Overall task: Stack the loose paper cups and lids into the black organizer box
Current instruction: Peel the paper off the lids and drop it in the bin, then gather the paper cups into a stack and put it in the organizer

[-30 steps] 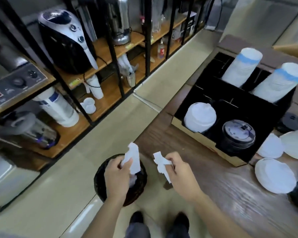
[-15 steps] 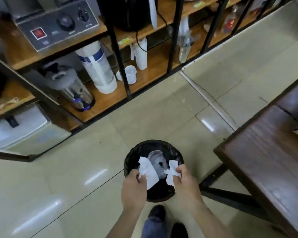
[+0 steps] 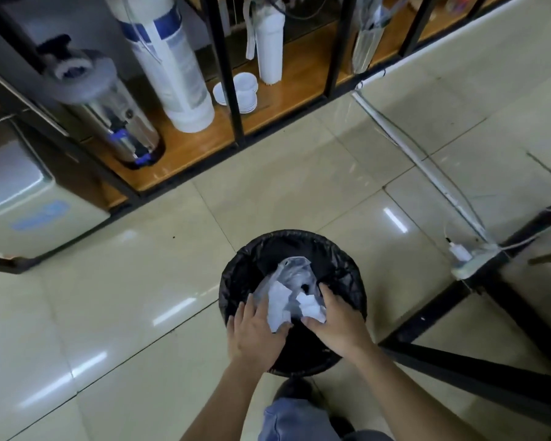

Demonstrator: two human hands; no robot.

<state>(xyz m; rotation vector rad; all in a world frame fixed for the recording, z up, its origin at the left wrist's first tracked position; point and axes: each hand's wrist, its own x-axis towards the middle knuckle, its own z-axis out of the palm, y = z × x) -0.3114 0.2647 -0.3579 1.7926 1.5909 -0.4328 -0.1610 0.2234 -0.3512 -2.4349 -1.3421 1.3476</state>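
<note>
The black organizer box, the cups and the lids are all out of view. I look straight down at a round black bin (image 3: 299, 238) on the tiled floor. My left hand (image 3: 255, 335) and my right hand (image 3: 339, 326) hover palm down over its near side, fingers spread. A white paper scrap (image 3: 277, 305) lies just past my left thumb. A second scrap (image 3: 310, 308) sits by my right thumb. Both scraps rest against a crumpled clear plastic bag (image 3: 291, 270) inside the bin.
A low wooden shelf with black posts (image 3: 233, 90) runs along the far side, holding a white cup stack (image 3: 269, 43), small white lids (image 3: 242, 90) and appliances. Black table legs (image 3: 458, 313) and a power strip (image 3: 468, 259) stand to the right. My shoes are beneath the bin.
My view has swung from the table down to the bin. Both hands have dropped lower into its mouth and their fingers have spread, with the paper scraps now lying in the bin.
</note>
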